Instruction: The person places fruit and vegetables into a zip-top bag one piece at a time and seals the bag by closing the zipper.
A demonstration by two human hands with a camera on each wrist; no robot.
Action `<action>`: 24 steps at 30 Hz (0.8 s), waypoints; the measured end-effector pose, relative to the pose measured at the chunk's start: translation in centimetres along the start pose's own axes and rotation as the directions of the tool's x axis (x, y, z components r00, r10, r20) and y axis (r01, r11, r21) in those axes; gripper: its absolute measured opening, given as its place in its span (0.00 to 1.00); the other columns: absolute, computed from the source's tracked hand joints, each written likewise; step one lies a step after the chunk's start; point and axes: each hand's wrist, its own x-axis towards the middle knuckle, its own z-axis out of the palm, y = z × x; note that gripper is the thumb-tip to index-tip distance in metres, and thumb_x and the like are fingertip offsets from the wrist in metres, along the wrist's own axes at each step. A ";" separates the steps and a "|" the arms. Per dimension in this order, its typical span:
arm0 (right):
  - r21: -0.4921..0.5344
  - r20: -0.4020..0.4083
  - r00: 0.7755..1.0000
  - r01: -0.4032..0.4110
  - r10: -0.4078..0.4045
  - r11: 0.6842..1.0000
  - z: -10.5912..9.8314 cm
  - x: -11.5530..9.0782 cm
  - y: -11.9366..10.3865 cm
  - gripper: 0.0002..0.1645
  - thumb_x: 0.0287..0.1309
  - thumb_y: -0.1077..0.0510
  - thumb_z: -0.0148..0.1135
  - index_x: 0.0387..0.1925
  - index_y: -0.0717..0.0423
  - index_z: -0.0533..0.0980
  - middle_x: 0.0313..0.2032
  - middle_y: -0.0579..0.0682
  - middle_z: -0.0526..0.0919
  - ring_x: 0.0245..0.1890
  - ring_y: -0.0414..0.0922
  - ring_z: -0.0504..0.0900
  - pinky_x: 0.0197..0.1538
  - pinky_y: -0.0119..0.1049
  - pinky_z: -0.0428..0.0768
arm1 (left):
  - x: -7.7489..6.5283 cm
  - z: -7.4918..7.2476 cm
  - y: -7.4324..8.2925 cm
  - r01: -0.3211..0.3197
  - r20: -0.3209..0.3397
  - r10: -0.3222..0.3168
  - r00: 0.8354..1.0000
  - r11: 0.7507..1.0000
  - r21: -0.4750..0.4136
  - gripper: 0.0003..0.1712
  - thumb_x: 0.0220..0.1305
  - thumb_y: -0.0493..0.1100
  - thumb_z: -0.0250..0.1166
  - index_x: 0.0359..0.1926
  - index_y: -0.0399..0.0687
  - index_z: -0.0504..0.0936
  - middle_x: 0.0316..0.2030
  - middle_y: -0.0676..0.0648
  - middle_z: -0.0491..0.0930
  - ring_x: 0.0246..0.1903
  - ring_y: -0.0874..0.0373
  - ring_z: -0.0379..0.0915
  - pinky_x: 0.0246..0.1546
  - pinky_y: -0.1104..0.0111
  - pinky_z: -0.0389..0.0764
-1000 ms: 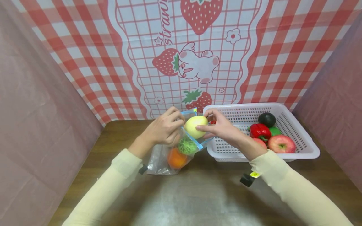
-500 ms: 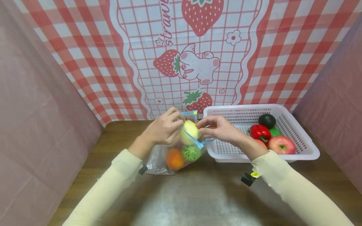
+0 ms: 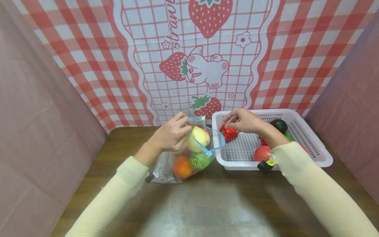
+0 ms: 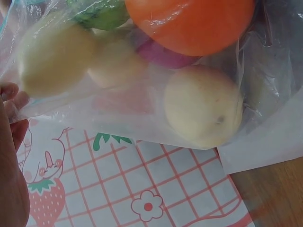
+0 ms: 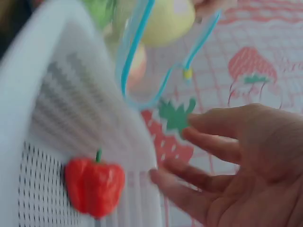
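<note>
Gripping the clear bag (image 3: 165, 169) by its rim with the left hand (image 3: 174, 132); hovering with the right hand (image 3: 247, 121), loosely spread and holding nothing, over the left end of the basket (image 3: 240, 164), near a red pepper (image 3: 229, 133). Observed inside the bag, left of the basket: yellow fruit (image 3: 199, 135), orange (image 3: 182, 167), green fruit (image 3: 199, 160).

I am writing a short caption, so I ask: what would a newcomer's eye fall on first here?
Probably the strawberry-print cloth at the back. Next, the clear zip bag in the left hand, with a pale yellow fruit near its open top and an orange lower down. Then the red bell pepper, in the left end of the white basket, near the right hand.
</note>
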 end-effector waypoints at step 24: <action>-0.191 0.261 0.953 -0.103 0.152 0.976 1.7 3.9 3.9 0.33 0.53 0.59 0.73 0.62 0.50 0.74 0.59 0.59 0.74 0.55 0.56 0.74 0.52 0.46 0.87 | -0.1 -0.1 -0.3 -0.017 -0.029 0.017 0.999 1.000 0.012 0.07 0.54 0.35 0.52 0.30 0.43 0.77 0.38 0.43 0.82 0.43 0.49 0.72 0.45 0.63 0.79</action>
